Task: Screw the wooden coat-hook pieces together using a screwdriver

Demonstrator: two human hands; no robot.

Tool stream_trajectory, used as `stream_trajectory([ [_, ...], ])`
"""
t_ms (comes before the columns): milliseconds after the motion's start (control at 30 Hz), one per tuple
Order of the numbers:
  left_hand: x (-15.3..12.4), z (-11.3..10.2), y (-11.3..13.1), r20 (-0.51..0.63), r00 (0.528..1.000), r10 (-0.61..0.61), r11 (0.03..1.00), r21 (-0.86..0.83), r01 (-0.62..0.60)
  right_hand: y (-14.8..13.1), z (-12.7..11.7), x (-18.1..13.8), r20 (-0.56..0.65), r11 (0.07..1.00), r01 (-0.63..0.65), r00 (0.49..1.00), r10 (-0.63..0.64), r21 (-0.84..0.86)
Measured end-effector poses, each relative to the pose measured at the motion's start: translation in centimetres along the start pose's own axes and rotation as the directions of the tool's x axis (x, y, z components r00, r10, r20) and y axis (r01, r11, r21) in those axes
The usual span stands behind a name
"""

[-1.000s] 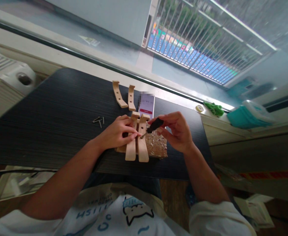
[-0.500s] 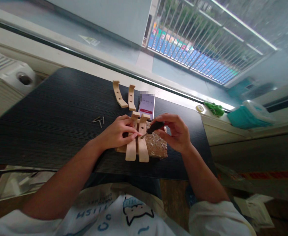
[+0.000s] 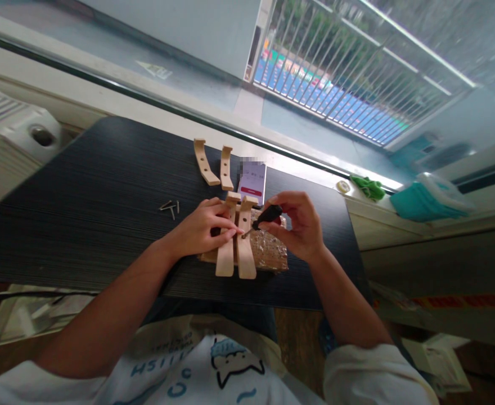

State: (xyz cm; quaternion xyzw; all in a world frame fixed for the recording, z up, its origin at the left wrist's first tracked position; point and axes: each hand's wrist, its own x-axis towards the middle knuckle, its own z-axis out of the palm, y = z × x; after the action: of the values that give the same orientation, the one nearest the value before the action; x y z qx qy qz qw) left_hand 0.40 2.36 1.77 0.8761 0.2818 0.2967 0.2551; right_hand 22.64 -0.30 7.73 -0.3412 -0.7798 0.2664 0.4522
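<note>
Two pale curved wooden pieces (image 3: pixel 235 247) lie side by side on a brown cork-like board (image 3: pixel 268 250) at the near edge of the dark table (image 3: pixel 87 208). My left hand (image 3: pixel 201 228) presses down on the left piece, fingers curled over it and fingertips reaching the right one. My right hand (image 3: pixel 296 225) is closed on a small black-handled screwdriver (image 3: pixel 266 215), whose tip points at a screw in the right wooden piece.
Two more curved wooden pieces (image 3: pixel 211 163) lie farther back, beside a phone (image 3: pixel 252 181) with a lit screen. A few loose screws (image 3: pixel 170 207) lie to the left. A radiator (image 3: pixel 11 138) stands far left; green cloths (image 3: pixel 420 199) sit on the right sill.
My right hand has shifted slightly left and turned around the screwdriver handle. My left hand and the wooden pieces have stayed put.
</note>
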Motion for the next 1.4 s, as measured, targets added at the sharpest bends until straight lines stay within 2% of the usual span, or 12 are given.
stream_trajectory([
  [267, 0.0, 0.0, 0.0, 0.015, 1.0, -0.02, 1.0, -0.006, 0.02, 0.2, 0.4, -0.2, -0.046, 0.999, 0.011, 0.999, -0.013, -0.045],
  [400, 0.0, 0.0, 0.0, 0.017, 1.0, -0.02, 1.0, -0.001, 0.02, 0.2, 0.5, -0.1, -0.073, 0.996, 0.069, 0.995, -0.073, -0.064],
  [733, 0.0, 0.0, 0.0, 0.011, 1.0, -0.002, 1.0, 0.004, 0.002, -0.2, -0.4, 0.1, 0.043, 0.99, 0.138, 0.99, -0.137, -0.017],
  [833, 0.0, 0.0, 0.0, 0.007, 1.0, 0.005, 1.0, 0.014, -0.005, -0.4, -0.6, -0.1, 0.04, 0.994, 0.105, 0.994, -0.105, -0.011],
  [1033, 0.0, 0.0, 0.0, 0.011, 1.0, -0.004, 1.0, 0.006, 0.004, -0.5, -0.5, -0.3, 0.097, 0.992, 0.01, 0.995, -0.023, 0.128],
  [1167, 0.0, 0.0, 0.0, 0.013, 1.0, -0.012, 1.0, -0.001, 0.012, -0.4, -0.5, -0.4, 0.121, 0.991, -0.058, 0.992, 0.043, 0.122],
  [1400, 0.1, 0.0, -0.1, 0.014, 1.0, -0.006, 1.0, 0.004, 0.005, -0.3, -0.5, -0.4, 0.138, 0.984, -0.057, 0.99, 0.034, 0.168],
])
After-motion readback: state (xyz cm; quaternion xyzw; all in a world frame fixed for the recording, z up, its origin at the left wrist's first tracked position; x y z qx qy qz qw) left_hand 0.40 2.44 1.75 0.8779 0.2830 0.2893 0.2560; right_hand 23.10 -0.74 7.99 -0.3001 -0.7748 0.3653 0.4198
